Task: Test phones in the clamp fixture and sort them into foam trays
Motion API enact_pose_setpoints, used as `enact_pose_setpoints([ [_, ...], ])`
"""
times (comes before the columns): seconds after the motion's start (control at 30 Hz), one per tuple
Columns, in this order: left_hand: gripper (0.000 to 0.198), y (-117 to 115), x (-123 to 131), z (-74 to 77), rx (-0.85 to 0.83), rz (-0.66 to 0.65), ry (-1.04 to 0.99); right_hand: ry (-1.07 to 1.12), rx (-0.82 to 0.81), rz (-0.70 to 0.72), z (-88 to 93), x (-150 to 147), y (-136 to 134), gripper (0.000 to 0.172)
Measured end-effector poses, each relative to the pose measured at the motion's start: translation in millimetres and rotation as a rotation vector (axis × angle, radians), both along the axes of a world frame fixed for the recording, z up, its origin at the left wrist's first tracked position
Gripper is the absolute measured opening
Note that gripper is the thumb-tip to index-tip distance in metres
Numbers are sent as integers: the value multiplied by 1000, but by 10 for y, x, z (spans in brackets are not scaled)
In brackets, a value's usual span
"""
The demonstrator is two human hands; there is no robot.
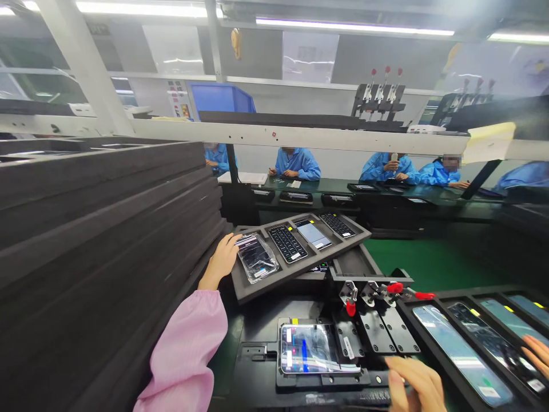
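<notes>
My left hand (221,258), in a pink sleeve, has its fingers closed on the upper left corner of a plastic-wrapped phone (257,258). That phone lies in the left slot of a tilted dark grey tray (261,289), which also holds more phone-like parts. My right hand (414,382) is at the bottom, right of a black fixture (253,366); its fingers are bent and a little apart, with nothing visible between them. A phone (315,349) with a lit screen lies flat in the fixture, left of metal blocks and red-handled clamps (351,309).
A tall stack of dark trays (107,257) fills the left side. At the right, another person's hand (536,352) is over a tray of phones (463,355). A white shelf beam (274,134) crosses ahead. Several people in blue sit at a far bench.
</notes>
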State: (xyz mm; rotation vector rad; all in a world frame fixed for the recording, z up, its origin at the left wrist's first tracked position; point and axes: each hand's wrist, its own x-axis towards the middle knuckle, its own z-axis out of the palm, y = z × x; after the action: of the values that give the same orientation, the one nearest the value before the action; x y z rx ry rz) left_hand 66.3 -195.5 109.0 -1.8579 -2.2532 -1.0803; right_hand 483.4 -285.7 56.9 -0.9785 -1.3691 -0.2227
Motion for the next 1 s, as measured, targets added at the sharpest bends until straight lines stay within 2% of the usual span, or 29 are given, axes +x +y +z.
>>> enact_pose_setpoints([
  [0.1,40,-276,284,192,67,23,0,-183,-62,112,148,-60,97,20],
  [0.2,39,-799,733,279,243,-28,-19,-287,-246,153,243,-160,231,26],
  [0.27,32,-1174,1033,203,302,-198,-55,-319,-386,179,249,-227,330,24],
  [0.33,37,-1457,1254,36,123,-420,-41,-324,-495,198,225,-277,419,20],
  [0.4,59,-1598,1366,-162,-129,-520,-48,-304,-569,209,200,-309,481,18],
  [0.47,85,-1612,1387,-335,-302,-551,-53,-277,-609,233,190,-329,511,18],
  [0.57,105,-1520,1346,-483,-383,-584,-32,-233,-637,275,198,-347,510,16],
  [1.0,104,-1303,1273,-527,-300,-653,-16,-114,-647,326,210,-383,491,18],
])
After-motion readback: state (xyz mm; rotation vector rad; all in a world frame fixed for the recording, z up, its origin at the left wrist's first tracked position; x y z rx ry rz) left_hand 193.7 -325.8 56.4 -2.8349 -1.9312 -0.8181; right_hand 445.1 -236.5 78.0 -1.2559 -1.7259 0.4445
